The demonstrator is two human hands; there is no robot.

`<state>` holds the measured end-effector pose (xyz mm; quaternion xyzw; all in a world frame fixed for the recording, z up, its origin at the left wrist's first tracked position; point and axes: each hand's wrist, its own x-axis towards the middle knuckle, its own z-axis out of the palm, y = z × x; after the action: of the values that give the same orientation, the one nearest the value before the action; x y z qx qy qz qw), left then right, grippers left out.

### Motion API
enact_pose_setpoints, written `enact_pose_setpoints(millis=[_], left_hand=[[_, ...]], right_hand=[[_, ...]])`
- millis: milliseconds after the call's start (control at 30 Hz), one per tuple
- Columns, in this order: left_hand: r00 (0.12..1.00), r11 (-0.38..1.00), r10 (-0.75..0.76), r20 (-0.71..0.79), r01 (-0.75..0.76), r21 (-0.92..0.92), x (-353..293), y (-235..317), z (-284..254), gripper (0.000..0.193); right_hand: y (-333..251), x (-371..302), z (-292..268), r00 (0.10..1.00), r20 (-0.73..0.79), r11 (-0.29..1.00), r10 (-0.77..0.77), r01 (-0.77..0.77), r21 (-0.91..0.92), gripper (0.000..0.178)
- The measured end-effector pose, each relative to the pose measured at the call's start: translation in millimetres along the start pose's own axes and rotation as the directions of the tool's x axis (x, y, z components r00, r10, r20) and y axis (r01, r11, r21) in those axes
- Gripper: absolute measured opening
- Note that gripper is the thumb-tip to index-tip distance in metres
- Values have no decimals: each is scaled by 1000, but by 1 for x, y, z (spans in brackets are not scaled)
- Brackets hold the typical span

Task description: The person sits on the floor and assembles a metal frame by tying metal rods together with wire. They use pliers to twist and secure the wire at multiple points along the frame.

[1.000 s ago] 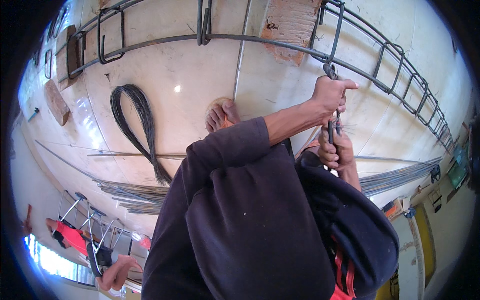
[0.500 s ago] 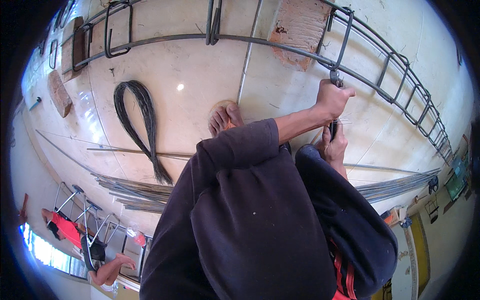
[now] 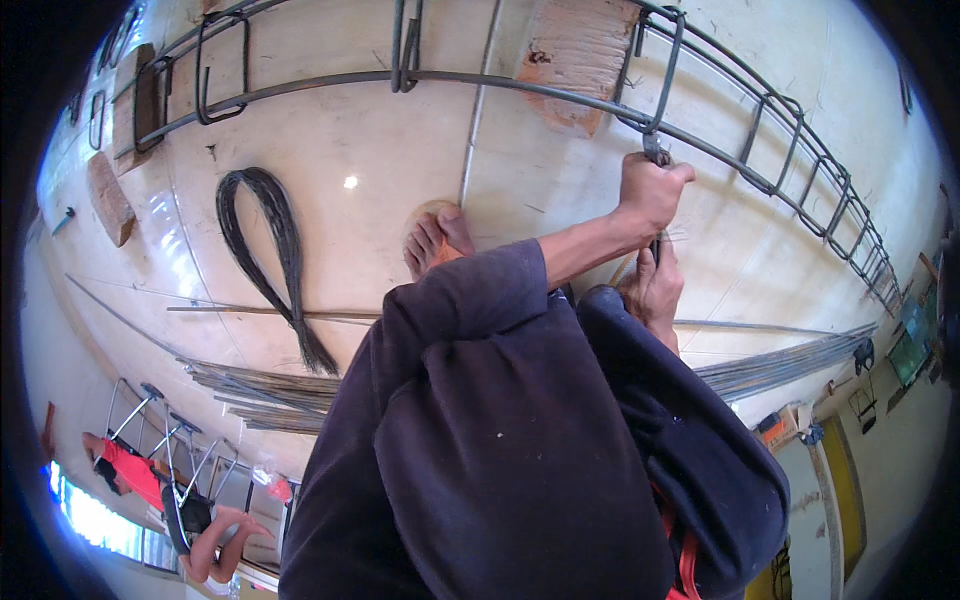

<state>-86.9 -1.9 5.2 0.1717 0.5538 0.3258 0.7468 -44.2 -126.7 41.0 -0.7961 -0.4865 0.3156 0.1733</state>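
Note:
Both my hands are on dark metal pincers (image 3: 656,152), whose jaws meet the near bar of a steel rebar cage (image 3: 470,77) beside a rectangular stirrup (image 3: 667,80). My left hand (image 3: 652,190) is wrapped round the pincers just below the jaws. Lower down, my right hand (image 3: 655,290) closes on the handle end. Thin wire ends stick out between the two hands. Most of the tool is hidden by my fingers.
A brick (image 3: 578,60) props the cage. Left of my foot lies a looped bundle of tie wire (image 3: 290,235). Long steel rods (image 3: 270,390) run behind my legs. Another brick (image 3: 110,200) lies far left, and a person in red (image 3: 130,470) is by metal-legged furniture.
The whole view has shifted slightly. Both hands stay on the pincers, and the jaws remain at the same spot on the cage.

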Motion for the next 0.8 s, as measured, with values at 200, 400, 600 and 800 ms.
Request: enact_pose_setpoints(millis=[200,400,600,800], left_hand=[[994,978,-50,-102,69,195,-15,18,-1,37],[969,974,-220,109,213,78,-28,35,-21,34],[813,719,-428,394,571,-396,-24,39,-14,32],[835,733,-427,347,545,-408,-25,38,-8,27]], right_hand=[[-4,-1,-23,939,281,939,197,-264,223,34],[-33,25,-79,417,906,63,76,-908,413,59],[-11,14,-57,417,899,-154,-138,-905,396,60],[-27,10,-68,679,665,559,312,-697,449,49]])
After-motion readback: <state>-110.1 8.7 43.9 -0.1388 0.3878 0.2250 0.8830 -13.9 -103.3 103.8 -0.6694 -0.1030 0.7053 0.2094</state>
